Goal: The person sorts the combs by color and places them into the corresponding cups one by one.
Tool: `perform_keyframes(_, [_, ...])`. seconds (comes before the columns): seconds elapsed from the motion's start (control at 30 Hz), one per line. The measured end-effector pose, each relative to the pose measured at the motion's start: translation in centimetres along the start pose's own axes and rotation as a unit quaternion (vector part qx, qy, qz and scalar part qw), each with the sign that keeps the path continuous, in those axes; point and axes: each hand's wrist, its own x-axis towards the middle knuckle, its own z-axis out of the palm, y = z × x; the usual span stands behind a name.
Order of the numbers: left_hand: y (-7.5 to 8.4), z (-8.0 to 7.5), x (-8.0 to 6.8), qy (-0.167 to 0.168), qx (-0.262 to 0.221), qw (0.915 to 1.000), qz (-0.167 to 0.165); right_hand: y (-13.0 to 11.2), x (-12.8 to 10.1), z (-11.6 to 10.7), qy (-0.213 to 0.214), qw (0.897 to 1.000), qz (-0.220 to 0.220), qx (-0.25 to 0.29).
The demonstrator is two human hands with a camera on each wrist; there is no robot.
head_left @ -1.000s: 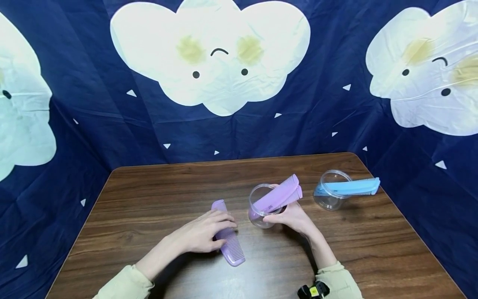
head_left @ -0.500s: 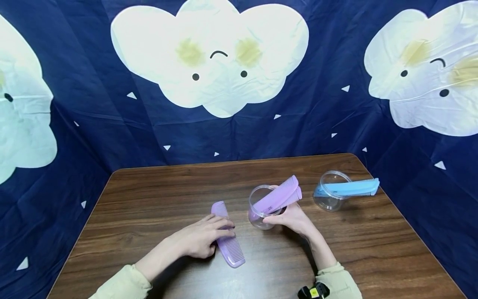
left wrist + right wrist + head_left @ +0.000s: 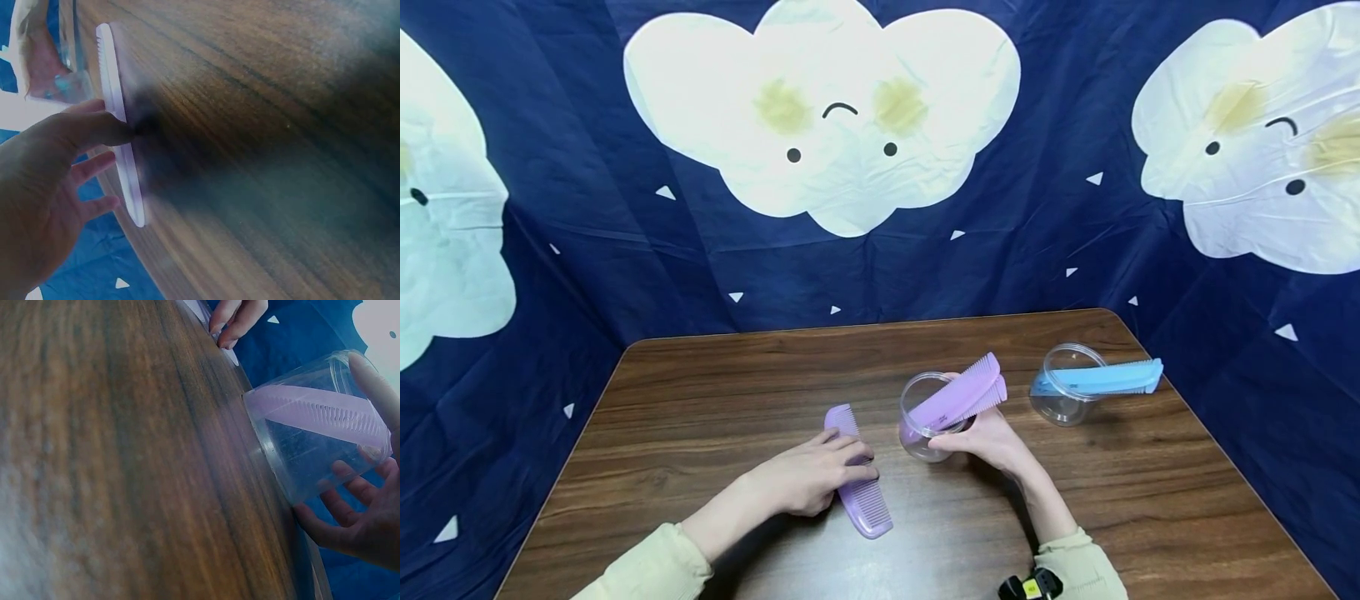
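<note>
Left hand pinching loose purple comb on table, mid-pickup. Right hand gripping clear cup already holding purple combs. Next probably needing lift, then tilting into cup.

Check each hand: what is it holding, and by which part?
The right hand grips the clear cup round its side wall. The left hand pinches the purple comb on the table near its middle, thumb on one edge.
</note>
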Motion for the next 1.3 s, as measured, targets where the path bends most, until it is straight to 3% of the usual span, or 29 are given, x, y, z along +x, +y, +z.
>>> perform_keyframes(0.37, [0.3,-0.8,0.6,-0.003,0.059,0.9980,0.024,0.1,0.0,-0.1,-0.003,1.000,-0.009,0.009])
perform_keyframes(0.77, [0.4,-0.5,1.4,-0.012,0.150,0.9874,0.048,0.2,0.0,0.0,0.000,1.000,-0.004,0.003])
perform_keyframes(1.03, [0.3,-0.5,1.8,0.011,0.167,0.9839,0.064,0.2,0.0,0.0,-0.005,1.000,-0.010,0.003])
perform_keyframes(1.3, [0.1,-0.4,1.8,0.022,0.170,0.9840,0.049,0.2,0.0,-0.1,-0.005,1.000,-0.016,0.007])
